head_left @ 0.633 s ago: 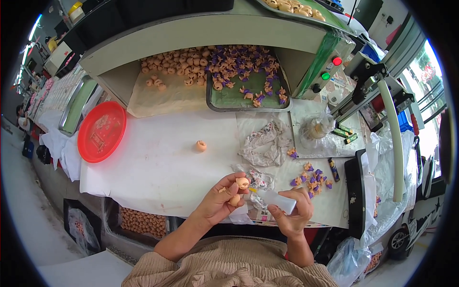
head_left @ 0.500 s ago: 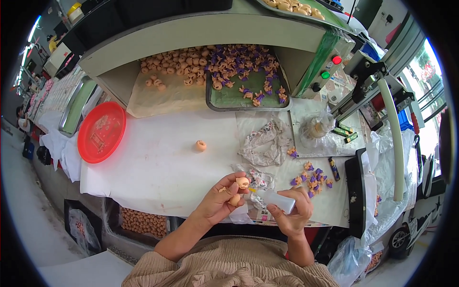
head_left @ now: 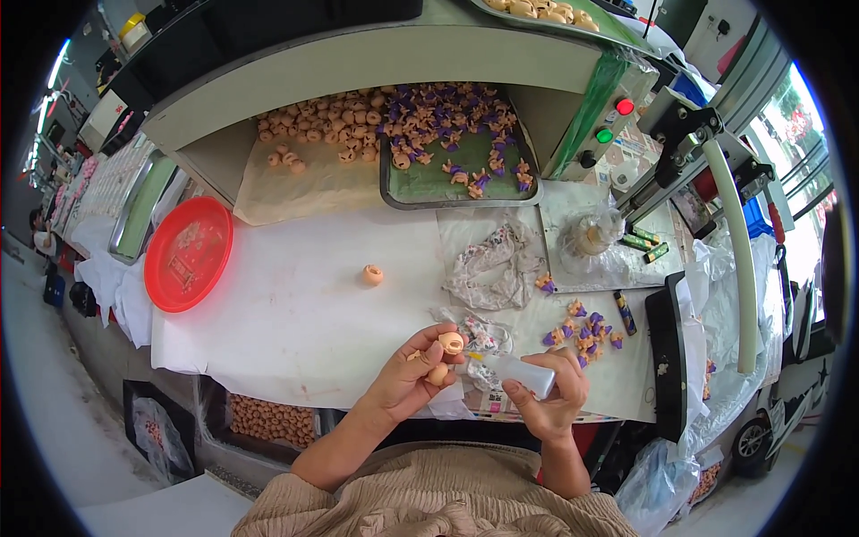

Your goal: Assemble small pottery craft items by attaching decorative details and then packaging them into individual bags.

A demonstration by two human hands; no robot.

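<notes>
Peach-coloured plastic, a small doll head (head_left: 452, 343), sits pinched in the fingers of my left hand (head_left: 413, 376), with a second one (head_left: 437, 374) tucked lower in the same palm. My right hand (head_left: 546, 398) is clenched around a white glue tube (head_left: 517, 370), its nozzle pointing at the upper head, just beside it. Both hands hover over the near edge of the white counter (head_left: 295, 313). Another loose head (head_left: 372, 275) lies farther out, near a red plate (head_left: 189, 253).

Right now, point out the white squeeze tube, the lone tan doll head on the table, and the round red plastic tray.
white squeeze tube (head_left: 523, 373), head view, mid-body.
lone tan doll head (head_left: 372, 275), head view, centre.
round red plastic tray (head_left: 159, 268), head view, left rim.
</notes>
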